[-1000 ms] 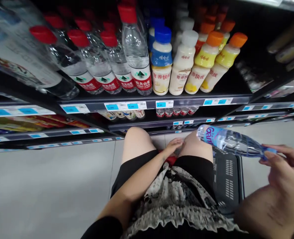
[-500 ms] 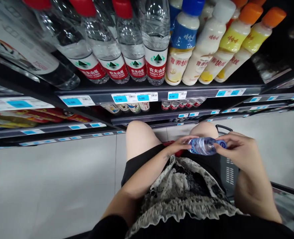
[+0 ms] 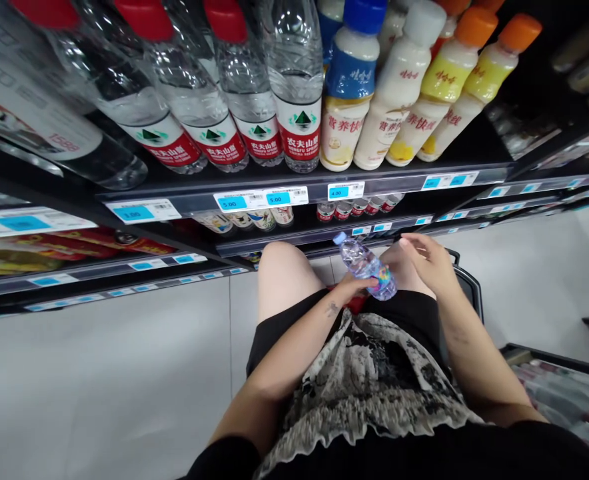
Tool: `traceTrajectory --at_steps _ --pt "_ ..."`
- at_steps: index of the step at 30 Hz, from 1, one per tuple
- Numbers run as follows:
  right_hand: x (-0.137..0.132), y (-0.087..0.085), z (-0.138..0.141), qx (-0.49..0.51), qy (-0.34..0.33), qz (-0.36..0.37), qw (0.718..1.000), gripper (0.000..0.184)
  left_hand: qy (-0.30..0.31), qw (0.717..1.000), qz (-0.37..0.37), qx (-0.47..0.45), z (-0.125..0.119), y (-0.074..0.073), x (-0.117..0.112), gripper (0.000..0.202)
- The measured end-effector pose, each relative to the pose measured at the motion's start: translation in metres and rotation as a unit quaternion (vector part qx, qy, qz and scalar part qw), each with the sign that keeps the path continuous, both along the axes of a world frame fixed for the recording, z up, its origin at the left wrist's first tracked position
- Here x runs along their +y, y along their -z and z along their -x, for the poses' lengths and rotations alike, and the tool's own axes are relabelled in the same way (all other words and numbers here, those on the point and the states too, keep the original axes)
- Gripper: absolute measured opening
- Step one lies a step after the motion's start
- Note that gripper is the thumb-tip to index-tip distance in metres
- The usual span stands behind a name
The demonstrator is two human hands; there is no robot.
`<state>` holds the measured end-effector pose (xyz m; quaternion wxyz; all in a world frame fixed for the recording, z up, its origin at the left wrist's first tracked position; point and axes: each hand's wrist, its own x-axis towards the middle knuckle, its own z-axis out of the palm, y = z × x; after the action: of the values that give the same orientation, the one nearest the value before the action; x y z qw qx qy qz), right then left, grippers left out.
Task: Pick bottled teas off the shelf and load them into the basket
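Note:
A small clear water bottle (image 3: 366,267) with a blue cap and a coloured label stands tilted between my knees, cap pointing up and left. My left hand (image 3: 353,287) is closed round its lower end. My right hand (image 3: 427,257) hovers just right of the bottle over my right knee, fingers loosely spread and holding nothing. I am crouched before a shop shelf (image 3: 294,190).
Red-capped water bottles (image 3: 254,100) and milky drink bottles (image 3: 399,93) fill the shelf above blue price tags (image 3: 259,199). Lower shelves hold small cans (image 3: 354,208). A dark shopping basket (image 3: 467,283) sits behind my right knee. Grey tiled floor (image 3: 99,373) lies to the left.
My right hand carried the bottle from the right to between my knees and let go. My left hand took hold of it, and the bottle turned cap-up.

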<state>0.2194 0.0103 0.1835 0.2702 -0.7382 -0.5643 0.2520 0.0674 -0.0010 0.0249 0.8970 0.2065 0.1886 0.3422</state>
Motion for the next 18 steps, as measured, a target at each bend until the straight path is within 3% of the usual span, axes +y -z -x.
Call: traceTrajectory --at_steps 3,5,7,9,11,14,16,18 --pt "-0.013 0.029 -0.022 0.158 0.058 0.106 0.980 0.060 -0.008 0.998 0.054 -0.044 0.000 -0.001 0.004 0.069" --pt "-0.025 0.050 -0.022 0.303 0.074 0.228 0.922 0.071 -0.015 0.996 0.063 -0.068 0.002 -0.001 0.007 0.070" --pt "-0.036 0.068 -0.013 0.425 0.063 0.323 0.843 0.084 -0.020 0.995 0.063 -0.070 0.005 0.001 0.009 0.071" --pt "-0.041 0.083 -0.002 0.506 0.068 0.347 0.786 0.091 -0.027 0.998 0.059 -0.027 0.007 0.004 0.010 0.069" --pt "-0.042 0.095 0.007 0.548 0.112 0.322 0.764 0.087 -0.026 0.998 0.050 0.034 0.006 0.008 0.009 0.067" --pt "-0.036 0.110 0.008 0.555 0.177 0.246 0.774 0.062 -0.045 0.996 0.043 0.070 0.001 0.013 0.005 0.066" --pt "-0.031 0.114 -0.001 0.530 0.173 0.175 0.811 0.046 -0.070 0.996 0.050 0.038 -0.003 0.013 0.003 0.065" --pt "-0.028 0.113 -0.013 0.490 0.131 0.096 0.856 0.042 -0.087 0.995 0.056 0.001 -0.004 0.011 0.004 0.070"
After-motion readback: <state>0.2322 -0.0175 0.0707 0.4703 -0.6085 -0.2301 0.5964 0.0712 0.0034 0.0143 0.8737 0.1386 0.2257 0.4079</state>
